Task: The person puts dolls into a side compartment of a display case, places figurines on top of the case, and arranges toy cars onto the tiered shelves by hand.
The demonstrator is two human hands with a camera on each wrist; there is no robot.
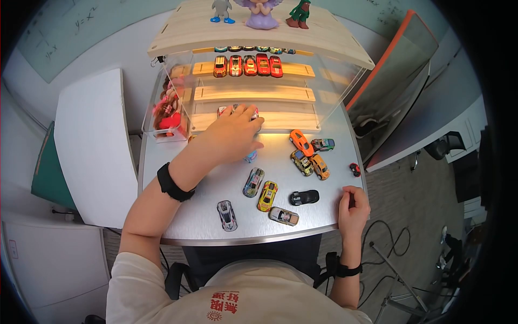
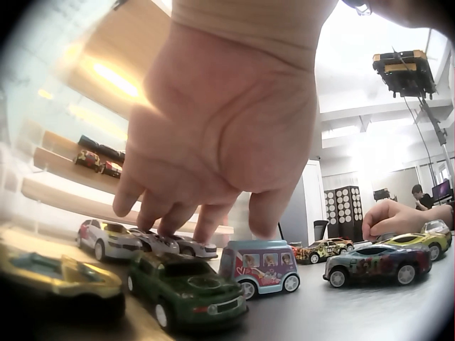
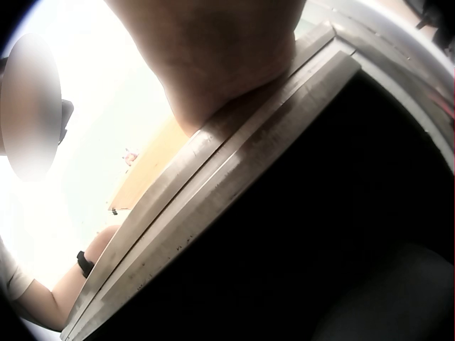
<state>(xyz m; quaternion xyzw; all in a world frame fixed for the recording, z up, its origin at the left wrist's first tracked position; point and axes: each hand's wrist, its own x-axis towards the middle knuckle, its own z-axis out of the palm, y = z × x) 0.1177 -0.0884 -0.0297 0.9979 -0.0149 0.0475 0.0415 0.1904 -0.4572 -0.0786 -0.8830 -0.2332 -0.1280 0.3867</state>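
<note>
My left hand [image 1: 229,137] reaches over the lowest wooden step [image 1: 291,121] of the display stand, fingers spread and pointing down. In the left wrist view its fingertips are right at the roofs of several white toy cars [image 2: 110,240] standing in a row. Closer to that camera are a green toy car [image 2: 185,291] and a blue-and-pink toy bus [image 2: 261,268], below the palm. My right hand [image 1: 353,209] rests at the table's right edge with fingers loosely curled and nothing in them. A black toy car [image 1: 304,197] lies nearest to it on the tabletop.
Red and gold cars [image 1: 250,66] line an upper step. On the metal table [image 1: 216,183] lie a yellow car [image 1: 267,196], a silver car [image 1: 227,216] and an orange car [image 1: 300,142]. A clear bin [image 1: 171,129] of dolls stands left; figurines [image 1: 261,16] stand on top.
</note>
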